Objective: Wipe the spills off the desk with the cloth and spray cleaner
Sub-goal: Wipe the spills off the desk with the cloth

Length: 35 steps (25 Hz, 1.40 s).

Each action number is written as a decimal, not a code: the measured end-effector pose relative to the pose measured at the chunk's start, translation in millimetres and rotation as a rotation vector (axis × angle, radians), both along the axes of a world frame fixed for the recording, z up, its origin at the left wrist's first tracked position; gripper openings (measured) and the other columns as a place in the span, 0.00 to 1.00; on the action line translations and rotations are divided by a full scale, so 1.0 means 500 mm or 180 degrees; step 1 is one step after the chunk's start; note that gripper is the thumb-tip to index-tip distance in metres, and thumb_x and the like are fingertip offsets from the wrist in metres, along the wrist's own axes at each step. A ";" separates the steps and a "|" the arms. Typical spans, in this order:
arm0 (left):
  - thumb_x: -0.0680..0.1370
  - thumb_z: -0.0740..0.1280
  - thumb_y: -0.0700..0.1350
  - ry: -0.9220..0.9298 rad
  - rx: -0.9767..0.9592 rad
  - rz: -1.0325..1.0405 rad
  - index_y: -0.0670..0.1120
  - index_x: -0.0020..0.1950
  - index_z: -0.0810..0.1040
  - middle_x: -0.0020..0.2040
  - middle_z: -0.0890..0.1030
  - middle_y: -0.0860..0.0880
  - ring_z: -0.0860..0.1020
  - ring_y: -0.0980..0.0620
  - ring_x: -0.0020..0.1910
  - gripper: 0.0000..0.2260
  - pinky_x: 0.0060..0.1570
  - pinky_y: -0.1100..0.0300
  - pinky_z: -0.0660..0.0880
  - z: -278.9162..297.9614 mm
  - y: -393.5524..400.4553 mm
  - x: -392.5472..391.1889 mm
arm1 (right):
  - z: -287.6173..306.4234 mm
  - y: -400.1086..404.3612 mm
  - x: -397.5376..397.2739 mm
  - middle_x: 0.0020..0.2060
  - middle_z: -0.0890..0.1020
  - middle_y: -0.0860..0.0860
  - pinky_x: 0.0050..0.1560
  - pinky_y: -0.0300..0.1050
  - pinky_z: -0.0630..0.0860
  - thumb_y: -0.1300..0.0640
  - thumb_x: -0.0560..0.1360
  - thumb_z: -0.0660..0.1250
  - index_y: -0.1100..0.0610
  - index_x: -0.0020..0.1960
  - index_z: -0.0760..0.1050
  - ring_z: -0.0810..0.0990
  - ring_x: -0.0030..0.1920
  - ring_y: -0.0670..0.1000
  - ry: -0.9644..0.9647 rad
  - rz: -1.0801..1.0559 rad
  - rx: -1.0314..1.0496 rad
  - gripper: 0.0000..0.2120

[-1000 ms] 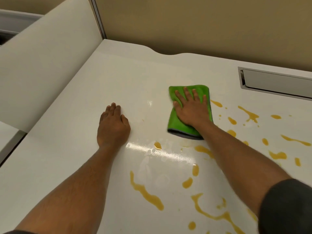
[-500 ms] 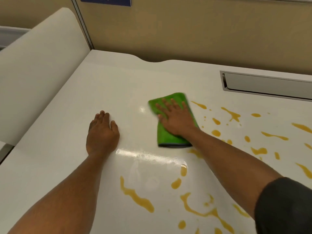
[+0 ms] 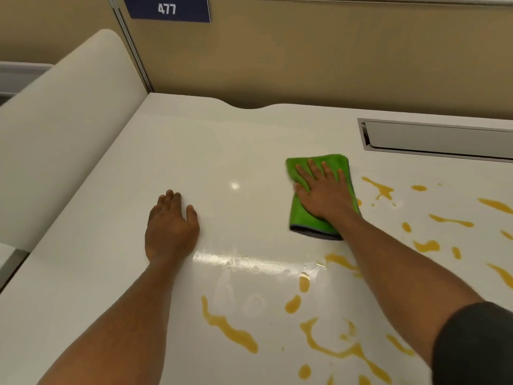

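A white desk point(image 3: 194, 151) carries orange-yellow spills: a long streak point(image 3: 230, 329) near the front and several blobs and streaks point(image 3: 380, 188) on the right. My right hand point(image 3: 322, 193) presses flat, fingers spread, on a folded green cloth point(image 3: 306, 222) at the desk's middle, just left of the right-hand spills. My left hand point(image 3: 170, 229) rests palm down on bare desk to the cloth's left, holding nothing. A wet sheen point(image 3: 249, 262) lies between the hands. No spray cleaner is in view.
A grey cable flap point(image 3: 438, 138) is set into the desk at the back right. A white curved side panel point(image 3: 63, 129) rises along the left edge. A tan partition wall with a blue "477" sign point(image 3: 168, 8) stands behind.
My right hand slid the cloth left, then back to the right toward the spills. The view tilted upward. My left hand stayed planted.
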<state>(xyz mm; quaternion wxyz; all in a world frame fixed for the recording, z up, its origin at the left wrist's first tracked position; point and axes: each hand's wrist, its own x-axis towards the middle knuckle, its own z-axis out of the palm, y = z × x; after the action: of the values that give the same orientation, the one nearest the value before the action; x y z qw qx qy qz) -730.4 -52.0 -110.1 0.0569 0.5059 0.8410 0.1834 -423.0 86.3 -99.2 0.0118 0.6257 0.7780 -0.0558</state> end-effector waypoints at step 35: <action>0.81 0.51 0.55 0.0001 0.0019 -0.0066 0.44 0.77 0.63 0.79 0.61 0.48 0.57 0.49 0.78 0.26 0.76 0.51 0.54 -0.004 -0.004 -0.008 | 0.002 -0.169 -0.002 0.77 0.58 0.47 0.76 0.55 0.48 0.41 0.79 0.46 0.46 0.77 0.55 0.55 0.77 0.50 0.0133 0.1478 0.0052 0.27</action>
<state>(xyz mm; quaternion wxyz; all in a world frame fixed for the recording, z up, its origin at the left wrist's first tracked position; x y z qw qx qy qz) -734.2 -53.9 -111.9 0.0572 0.5148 0.8351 0.1852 -423.9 1.5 -98.4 0.0031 0.4287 0.9016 -0.0582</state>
